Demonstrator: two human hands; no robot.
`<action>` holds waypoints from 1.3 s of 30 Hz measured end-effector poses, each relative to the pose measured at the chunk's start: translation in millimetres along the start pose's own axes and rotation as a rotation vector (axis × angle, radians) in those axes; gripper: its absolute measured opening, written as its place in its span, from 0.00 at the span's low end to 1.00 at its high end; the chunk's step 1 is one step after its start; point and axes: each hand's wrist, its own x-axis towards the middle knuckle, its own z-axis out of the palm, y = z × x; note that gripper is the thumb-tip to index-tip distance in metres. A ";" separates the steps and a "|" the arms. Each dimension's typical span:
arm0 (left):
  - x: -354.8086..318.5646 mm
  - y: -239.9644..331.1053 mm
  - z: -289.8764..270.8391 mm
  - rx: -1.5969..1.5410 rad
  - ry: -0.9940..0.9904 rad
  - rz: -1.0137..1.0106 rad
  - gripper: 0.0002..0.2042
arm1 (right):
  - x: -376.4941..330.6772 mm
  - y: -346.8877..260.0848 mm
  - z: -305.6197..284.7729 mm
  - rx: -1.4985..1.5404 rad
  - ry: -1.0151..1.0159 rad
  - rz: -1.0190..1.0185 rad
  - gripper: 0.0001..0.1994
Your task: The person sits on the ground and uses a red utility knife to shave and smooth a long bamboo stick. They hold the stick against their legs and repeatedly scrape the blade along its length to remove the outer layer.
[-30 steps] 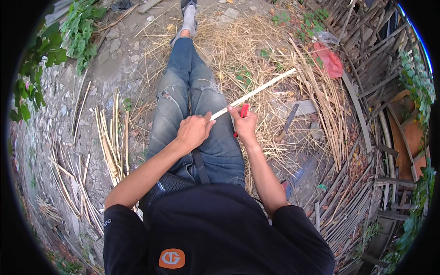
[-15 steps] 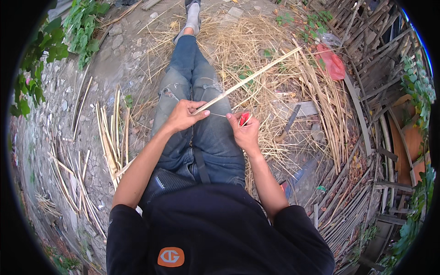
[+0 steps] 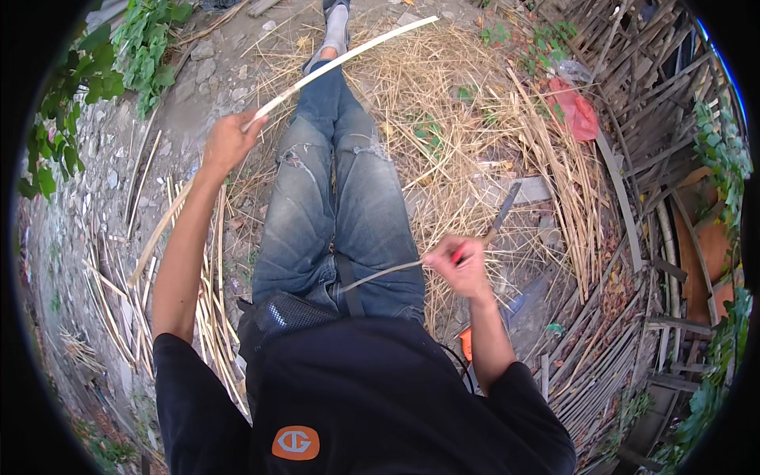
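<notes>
Gripping a long strip (image 3: pixel 342 59) near its lower end, the left hand (image 3: pixel 232 141) is raised off to the left of the jeans (image 3: pixel 372 214), its fingers closed, though the far fingers are hidden behind the hand. The strip looks pale cream, narrow and gently arched; it slants up and right across the view over the lower legs, its tip above the straw (image 3: pixel 443 87), and looks a little streaked close to the grip.

Behind the left forearm (image 3: pixel 180 269) slants another length of pale wood (image 3: pixel 161 227), cut off from sight by the arm; whether it is part of the same strip or a 2nd piece, I cannot tell.

The right hand (image 3: pixel 459 261) is beside the right thigh, slightly blurred, its fingers curled around a red object (image 3: pixel 457 253). Only a small patch of red shows, so its full shape cannot be made out. From the thumb side runs 1 thin, dull tan sliver (image 3: pixel 388 272), bowed across the thighs and a dark strap (image 3: pixel 348 277); its grip end is covered by the fingers.

Just beyond the right hand lies a dark blade (image 3: pixel 507 204), its lower part blocked. An orange thing (image 3: pixel 465 343) is half hidden by the right forearm (image 3: pixel 495 340).
</notes>
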 end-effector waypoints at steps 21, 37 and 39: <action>-115.7 131.8 85.2 -0.277 -0.541 -0.023 0.20 | 62.0 56.6 26.9 -0.665 0.028 0.328 0.30; -130.2 133.5 80.5 -0.184 -0.572 -0.005 0.20 | 69.7 65.7 41.1 -0.740 -0.102 0.411 0.33; -131.4 130.7 80.7 -0.208 -0.576 0.003 0.19 | 70.1 65.6 40.9 -0.752 -0.118 0.402 0.34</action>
